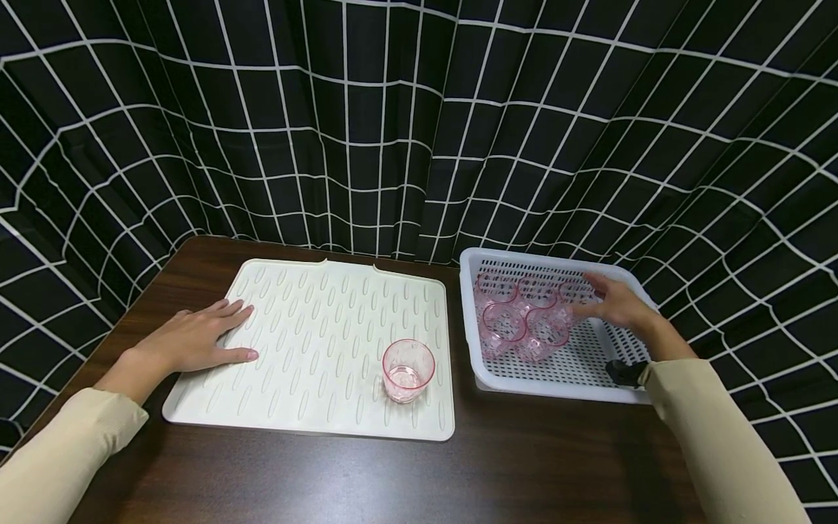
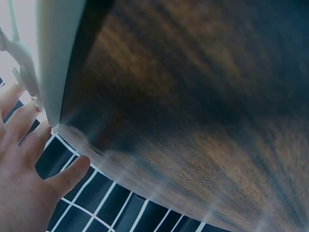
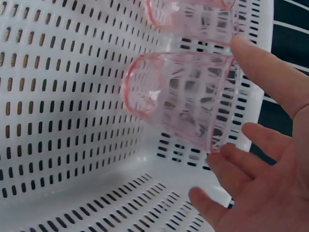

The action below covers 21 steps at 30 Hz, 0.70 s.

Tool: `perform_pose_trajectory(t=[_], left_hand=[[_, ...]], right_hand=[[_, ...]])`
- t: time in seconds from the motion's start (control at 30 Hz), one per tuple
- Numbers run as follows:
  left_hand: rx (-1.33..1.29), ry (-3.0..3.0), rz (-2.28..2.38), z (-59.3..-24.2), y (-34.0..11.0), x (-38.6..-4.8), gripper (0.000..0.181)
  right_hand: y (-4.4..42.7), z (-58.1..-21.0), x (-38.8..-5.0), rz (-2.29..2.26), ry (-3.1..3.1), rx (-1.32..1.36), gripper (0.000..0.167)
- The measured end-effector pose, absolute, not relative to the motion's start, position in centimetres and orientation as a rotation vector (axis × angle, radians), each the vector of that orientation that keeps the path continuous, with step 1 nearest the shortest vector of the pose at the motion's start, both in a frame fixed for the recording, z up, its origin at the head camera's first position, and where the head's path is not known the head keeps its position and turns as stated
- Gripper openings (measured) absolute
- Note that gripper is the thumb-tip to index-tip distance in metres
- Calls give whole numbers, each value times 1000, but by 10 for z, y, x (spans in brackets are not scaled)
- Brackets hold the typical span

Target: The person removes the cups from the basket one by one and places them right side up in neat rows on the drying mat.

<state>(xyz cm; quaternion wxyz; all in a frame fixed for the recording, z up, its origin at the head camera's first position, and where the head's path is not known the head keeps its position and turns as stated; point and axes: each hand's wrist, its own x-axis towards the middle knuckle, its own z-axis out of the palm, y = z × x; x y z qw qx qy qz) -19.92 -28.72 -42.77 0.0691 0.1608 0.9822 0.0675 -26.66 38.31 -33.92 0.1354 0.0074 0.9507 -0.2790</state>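
My left hand (image 1: 203,338) rests with spread fingers on the left edge of a white drying mat (image 1: 294,349); the left wrist view also shows this hand (image 2: 29,169) against the mat's rim. A clear pink-rimmed glass (image 1: 407,371) stands upright on the mat's right part. Inside a white basket (image 1: 481,320) are several similar pink glasses (image 1: 504,324). Over the basket's far right part, my right hand (image 1: 615,302) has its thumb and fingers spread about the rim of one glass (image 3: 178,96). Whether the fingertips touch that glass cannot be told.
The dark wooden table (image 1: 314,473) carries the mat at left and the basket at right. A black object (image 1: 625,372) sits at my right wrist, by the basket's near right corner. A black curtain with a white grid (image 1: 393,145) hangs behind and at both sides.
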Motion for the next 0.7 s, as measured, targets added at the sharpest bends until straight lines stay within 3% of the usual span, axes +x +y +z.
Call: perform_pose_trajectory(t=[0.7], left_hand=[[477, 2946, 196, -429, -287, -199, 107]], right_hand=[[387, -352, -268, -839, 2806, 46, 88]])
